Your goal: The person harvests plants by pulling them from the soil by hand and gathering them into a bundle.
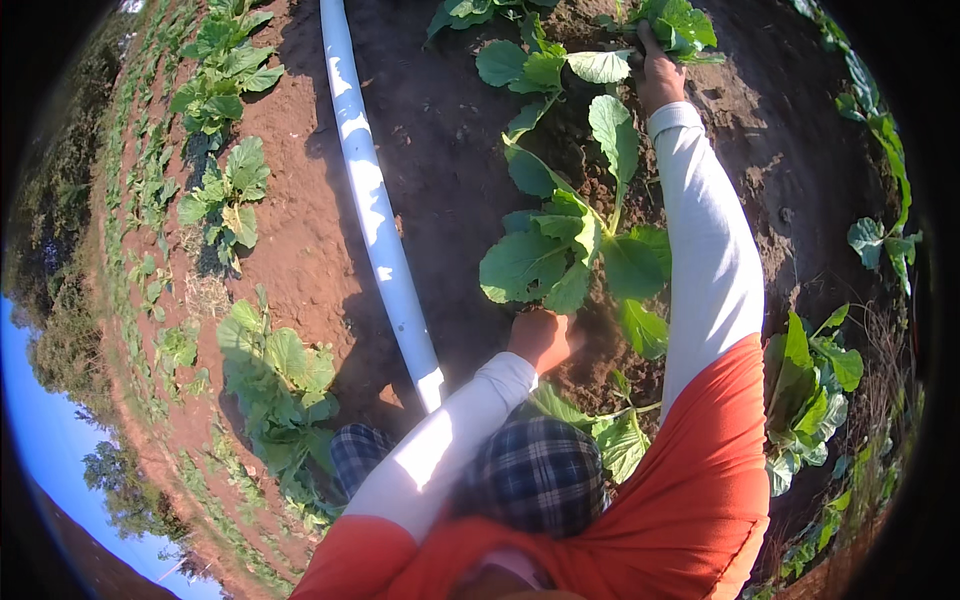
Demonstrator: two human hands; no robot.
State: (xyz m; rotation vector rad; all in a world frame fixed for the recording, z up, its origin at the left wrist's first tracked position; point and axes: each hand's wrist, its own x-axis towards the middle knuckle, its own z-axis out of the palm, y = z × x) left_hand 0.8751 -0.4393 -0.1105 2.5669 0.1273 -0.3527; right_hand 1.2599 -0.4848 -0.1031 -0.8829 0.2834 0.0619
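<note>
A broad-leaved green vegetable plant (574, 247) grows from the brown soil before me, its leaves spread wide. Just below its lower leaves is my left hand (541, 340), slightly blurred and close to the ground; its fingertips are hidden, so I cannot tell what it touches. My right hand (660, 75) reaches far forward at the top, with the thumb and fingers around the base of another leafy plant (679, 30). Leaves cover part of those fingers. Between the two hands stand more leaves, one pale and turned over (598, 66).
A long pale blue pipe (367, 187) lies on the soil left of the plants, reaching my left forearm. Rows of leafy plants (277, 367) grow at the left, others (814, 397) at the right beside dry grass. My plaid-covered knee (540, 472) is below my left hand.
</note>
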